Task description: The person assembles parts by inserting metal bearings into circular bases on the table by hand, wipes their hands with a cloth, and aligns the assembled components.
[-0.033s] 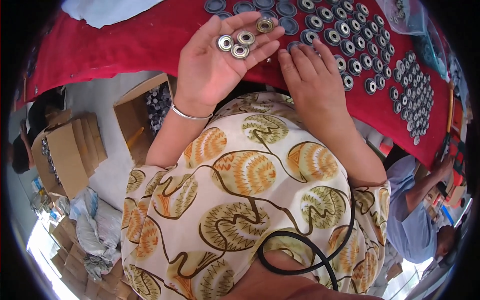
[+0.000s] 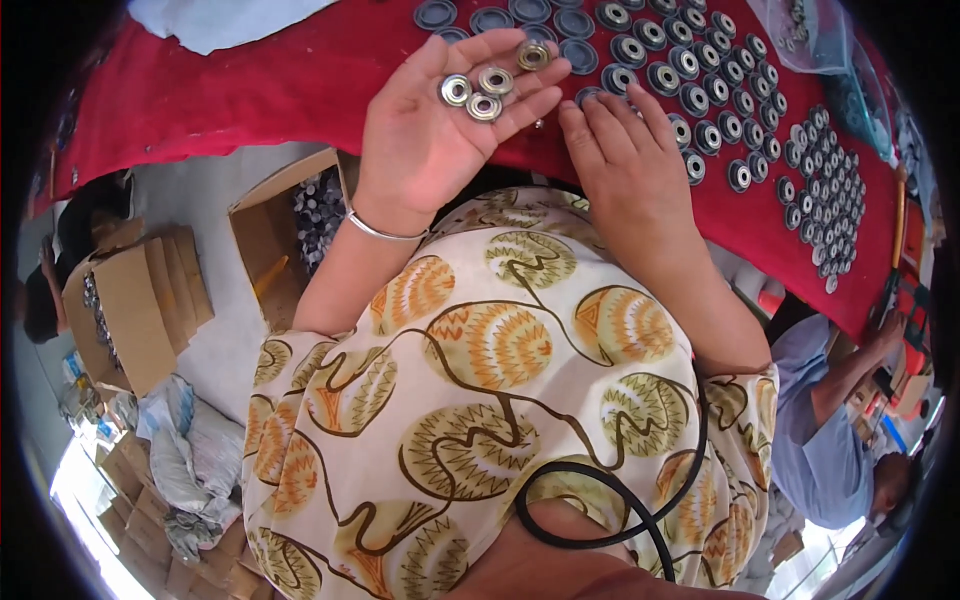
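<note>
My left hand is turned palm up above the red cloth, its fingers slightly apart. It holds several shiny flanged ring bearings: three bearings rest at the base of the fingers, and another bearing lies nearer the fingertips. Beside it, my right hand is palm down with its fingers bent and close together. Its fingertips lie over a dark grey round cap on the cloth, and they hide most of that cap.
Empty grey caps lie beyond my hands. Rows of caps with bearings in them cover the right of the red-covered table. A clear plastic bag is at the far right. Open cardboard boxes stand on the left; a co-worker is at right.
My left hand has shifted very slightly to the right with the bearings. My right hand keeps its place over the cap.
</note>
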The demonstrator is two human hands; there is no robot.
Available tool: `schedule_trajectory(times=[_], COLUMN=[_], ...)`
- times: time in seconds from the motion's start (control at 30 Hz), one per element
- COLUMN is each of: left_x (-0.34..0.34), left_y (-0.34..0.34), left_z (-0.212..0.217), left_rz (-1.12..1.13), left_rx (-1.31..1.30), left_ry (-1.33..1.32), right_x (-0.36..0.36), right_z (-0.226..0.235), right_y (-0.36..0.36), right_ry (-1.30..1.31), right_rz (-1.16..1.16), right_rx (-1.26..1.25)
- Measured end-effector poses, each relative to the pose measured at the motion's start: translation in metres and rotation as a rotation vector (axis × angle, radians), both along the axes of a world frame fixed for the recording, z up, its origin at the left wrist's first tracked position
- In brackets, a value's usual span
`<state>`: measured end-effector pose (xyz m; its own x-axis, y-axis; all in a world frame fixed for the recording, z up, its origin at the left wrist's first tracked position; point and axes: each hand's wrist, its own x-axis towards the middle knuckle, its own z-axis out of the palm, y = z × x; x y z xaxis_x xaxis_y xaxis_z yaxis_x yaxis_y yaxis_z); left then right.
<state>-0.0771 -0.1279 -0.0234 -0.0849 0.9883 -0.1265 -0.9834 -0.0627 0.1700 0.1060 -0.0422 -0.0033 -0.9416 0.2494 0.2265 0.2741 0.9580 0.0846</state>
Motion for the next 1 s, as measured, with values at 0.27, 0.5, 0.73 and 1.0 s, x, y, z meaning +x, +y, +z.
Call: schedule_trajectory(times=[0.27, 0.5, 0.73, 1.0], left_x=[0.006, 0.016, 0.004, -0.004], left_y=[-0.005, -0.004, -0.007, -0.010], left_z=[-0.008, -0.001, -0.001, -0.009], left_rz=[-0.066, -0.042, 0.031, 0.036], left_rx=[0.063, -0.123, -0.119, -0.059], left_ry=[-0.056, 0.208, 0.194, 0.093], right_x=[-0.009, -0.028, -0.026, -0.032], right_z=[0.001, -0.004, -0.006, -0.013], right_y=[0.024, 0.032, 0.060, 0.055], right_ry=[0.437, 0.444, 0.394, 0.331], right_rz=[0.042, 0.031, -0.182, -0.163], right_rx=[-0.309, -0.248, -0.314, -0.320])
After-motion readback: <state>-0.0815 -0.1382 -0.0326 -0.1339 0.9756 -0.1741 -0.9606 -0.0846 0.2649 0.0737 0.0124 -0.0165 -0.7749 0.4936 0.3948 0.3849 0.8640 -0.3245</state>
